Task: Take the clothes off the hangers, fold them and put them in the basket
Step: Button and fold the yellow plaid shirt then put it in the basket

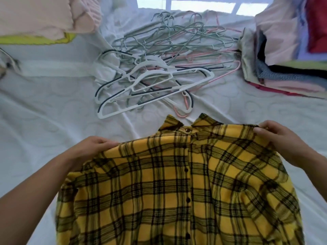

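Ahead, a tangle of bare hangers [155, 68] lies on the white bedsheet [44, 106], folded clothes stacks [283, 55] to either side. Nearer, the yellow plaid shirt [177, 183] hangs between both hands: left hand [92, 147] and right hand [276, 135] each pinch a shoulder.

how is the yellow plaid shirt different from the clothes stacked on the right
The yellow plaid shirt is spread open; the stacked clothes are folded. The shirt is gripped at its shoulders by the left hand and right hand; the stack lies untouched on the bed. The shirt is checked; the stack is mostly plain layers. Both are off the hangers.
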